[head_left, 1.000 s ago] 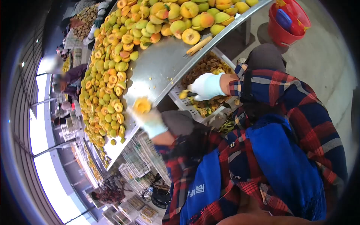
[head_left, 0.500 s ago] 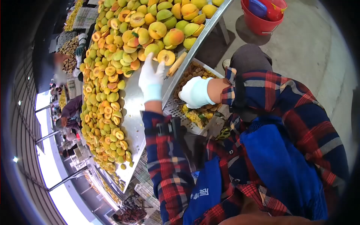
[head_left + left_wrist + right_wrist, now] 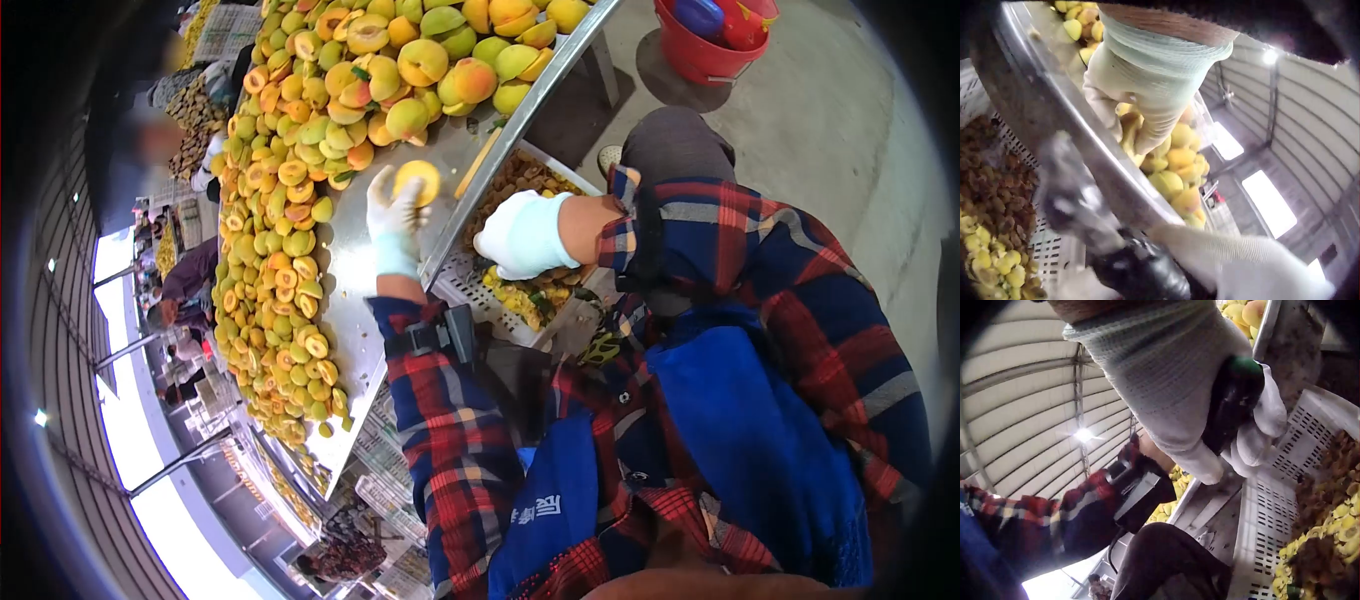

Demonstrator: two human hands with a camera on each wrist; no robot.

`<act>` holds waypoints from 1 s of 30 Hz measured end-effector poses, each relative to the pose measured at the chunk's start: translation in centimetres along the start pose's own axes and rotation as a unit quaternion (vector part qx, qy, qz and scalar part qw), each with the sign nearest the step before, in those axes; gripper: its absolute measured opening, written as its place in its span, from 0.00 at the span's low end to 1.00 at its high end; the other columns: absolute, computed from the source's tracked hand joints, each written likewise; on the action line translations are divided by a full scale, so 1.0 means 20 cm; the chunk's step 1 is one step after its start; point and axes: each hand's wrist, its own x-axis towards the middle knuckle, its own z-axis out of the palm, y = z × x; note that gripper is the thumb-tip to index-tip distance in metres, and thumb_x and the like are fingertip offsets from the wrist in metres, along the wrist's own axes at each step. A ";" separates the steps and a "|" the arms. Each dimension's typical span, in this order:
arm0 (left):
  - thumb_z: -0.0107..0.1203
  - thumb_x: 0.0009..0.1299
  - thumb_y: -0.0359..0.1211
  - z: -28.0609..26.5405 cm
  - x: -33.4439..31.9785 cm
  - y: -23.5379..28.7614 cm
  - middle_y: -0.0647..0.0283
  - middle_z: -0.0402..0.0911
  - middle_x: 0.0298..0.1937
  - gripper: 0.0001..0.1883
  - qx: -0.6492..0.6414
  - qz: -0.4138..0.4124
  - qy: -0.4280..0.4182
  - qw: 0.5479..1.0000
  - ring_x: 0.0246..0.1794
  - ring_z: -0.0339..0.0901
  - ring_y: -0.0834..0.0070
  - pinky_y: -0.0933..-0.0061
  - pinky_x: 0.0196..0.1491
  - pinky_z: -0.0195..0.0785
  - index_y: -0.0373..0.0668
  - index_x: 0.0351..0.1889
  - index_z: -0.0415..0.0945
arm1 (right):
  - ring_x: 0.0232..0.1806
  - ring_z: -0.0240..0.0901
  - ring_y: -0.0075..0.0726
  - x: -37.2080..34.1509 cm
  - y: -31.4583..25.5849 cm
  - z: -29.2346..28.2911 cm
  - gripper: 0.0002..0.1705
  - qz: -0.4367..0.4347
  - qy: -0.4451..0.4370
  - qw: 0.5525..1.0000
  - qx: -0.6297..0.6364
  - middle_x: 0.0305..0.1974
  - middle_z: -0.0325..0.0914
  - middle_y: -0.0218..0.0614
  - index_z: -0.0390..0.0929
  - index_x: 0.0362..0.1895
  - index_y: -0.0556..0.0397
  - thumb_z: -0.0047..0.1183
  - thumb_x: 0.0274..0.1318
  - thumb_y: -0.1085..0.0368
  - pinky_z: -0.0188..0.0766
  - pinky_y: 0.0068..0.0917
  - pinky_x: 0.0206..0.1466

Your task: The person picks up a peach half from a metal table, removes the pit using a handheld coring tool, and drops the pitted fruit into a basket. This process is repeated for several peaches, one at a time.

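Note:
My white-gloved left hand [image 3: 392, 218] holds a yellow peach half [image 3: 418, 182] above the metal table [image 3: 375, 215], its cut face showing in the head view. In the left wrist view, thumb and fingers pinch the fruit [image 3: 1129, 134] beside the table's raised edge. My right hand [image 3: 522, 238], gloved too, is over the crate beside the table. Its fingers curl round a dark handle with a green end [image 3: 1235, 394] in the right wrist view; the tool's working end is hidden. Halved peaches [image 3: 290, 240] lie heaped along the table.
A white perforated crate [image 3: 1257, 512] below the table edge contains brown pits and yellow scraps. On the table near that edge lies a wooden-handled tool [image 3: 480, 163]. A red bucket [image 3: 705, 58] stands on the floor. Other people and crates are farther off.
A second ago the left hand was lower, with a peach half; then it reached to a half near the pile. Now it has lifted that half. The right hand stays over the crate.

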 end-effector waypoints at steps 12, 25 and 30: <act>0.51 0.70 0.56 -0.28 -0.43 -0.10 0.50 0.81 0.44 0.29 -0.484 -0.053 0.027 0.873 0.40 0.80 0.52 0.59 0.40 0.79 0.37 0.52 0.71 | 0.32 0.77 0.59 0.17 -0.17 0.04 0.20 -0.012 0.169 0.974 0.153 0.27 0.77 0.49 0.73 0.37 0.54 0.50 0.60 0.48 0.73 0.46 0.35; 0.31 0.78 0.54 -0.13 -0.49 -0.08 0.53 0.79 0.43 0.32 -0.192 0.129 0.199 0.952 0.43 0.78 0.68 0.71 0.49 0.73 0.32 0.52 0.71 | 0.34 0.77 0.63 0.32 -0.21 0.10 0.24 -0.025 0.162 0.972 0.167 0.29 0.77 0.55 0.74 0.37 0.59 0.46 0.61 0.47 0.73 0.47 0.39; 0.30 0.79 0.50 -0.12 -0.55 0.02 0.53 0.79 0.39 0.30 -0.064 0.082 0.265 0.959 0.38 0.77 0.69 0.72 0.43 0.74 0.30 0.46 0.75 | 0.30 0.79 0.59 0.40 -0.16 0.21 0.24 -0.131 0.206 0.959 0.146 0.26 0.78 0.52 0.76 0.33 0.62 0.44 0.62 0.50 0.75 0.44 0.37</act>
